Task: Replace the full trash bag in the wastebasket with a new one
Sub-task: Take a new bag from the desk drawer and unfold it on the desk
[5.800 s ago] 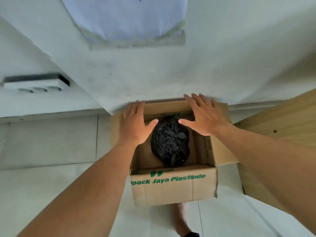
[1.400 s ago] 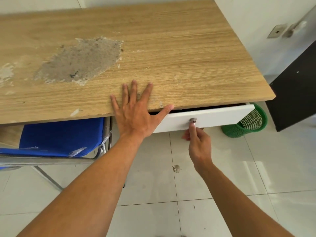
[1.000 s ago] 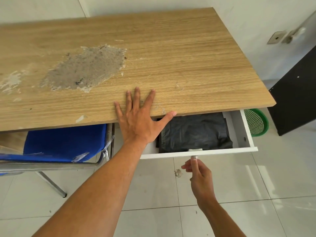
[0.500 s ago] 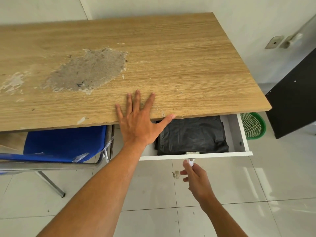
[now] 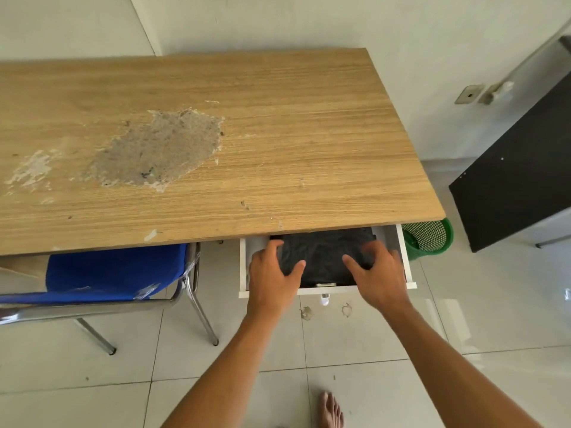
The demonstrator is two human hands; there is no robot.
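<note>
Now that the white drawer (image 5: 405,267) under the table (image 5: 278,134) is pulled out, both hands have left the table top and the knob and gone inside it. The left hand (image 5: 273,279) and the right hand (image 5: 378,278) rest on the folded black trash bags (image 5: 324,257), fingers spread and curled, not closed on anything yet. This looks like the step of getting a new bag. The drawer holds only that black stack. The green wastebasket (image 5: 428,237) sits on the floor past the table's corner, and I cannot see inside it.
</note>
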